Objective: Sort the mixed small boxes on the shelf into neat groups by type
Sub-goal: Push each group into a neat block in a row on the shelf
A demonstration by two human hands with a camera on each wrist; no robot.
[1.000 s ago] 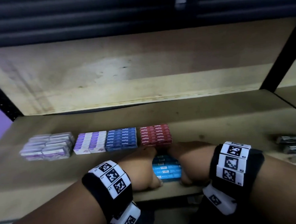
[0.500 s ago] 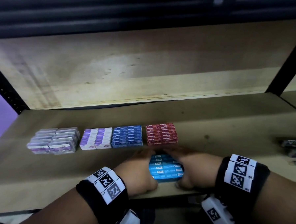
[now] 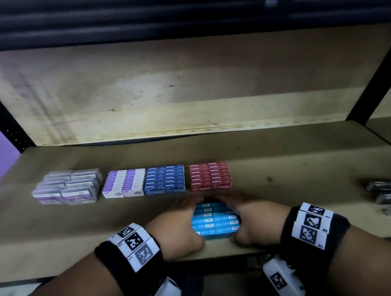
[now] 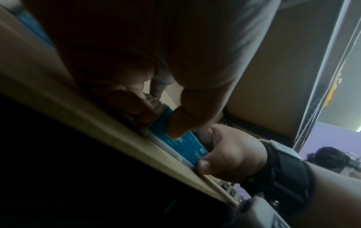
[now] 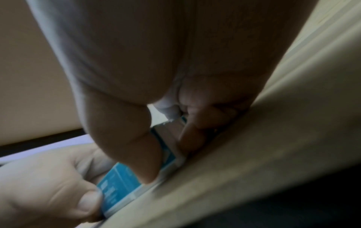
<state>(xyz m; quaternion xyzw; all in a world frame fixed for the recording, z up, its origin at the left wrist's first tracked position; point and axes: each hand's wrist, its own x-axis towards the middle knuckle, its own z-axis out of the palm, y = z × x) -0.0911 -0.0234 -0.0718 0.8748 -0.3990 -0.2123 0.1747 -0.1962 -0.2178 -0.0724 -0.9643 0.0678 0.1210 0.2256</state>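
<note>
Head view: light-blue box stack (image 3: pixel 215 220) sits near the front edge of the shelf (image 3: pixel 281 161), just in front of the red Staples boxes (image 3: pixel 210 176); left hand (image 3: pixel 178 225) and right hand (image 3: pixel 252 221) clasp it from either side, fingers curled round the far end, thumbs at the near end. Behind, in a row from the left: clear-wrapped purple packs (image 3: pixel 67 187), white-and-purple boxes (image 3: pixel 124 183), dark-blue Staples boxes (image 3: pixel 164 179), then the red group; dark packs (image 3: pixel 389 196) lie well apart at the right edge.

Left wrist view, not evident from above: left thumb (image 4: pixel 181 123) presses the blue near face; right thumb (image 4: pixel 205 165) at the lower corner.

Right wrist view: both thumbs on that same face; stack bottom rests on the shelf board.
</note>
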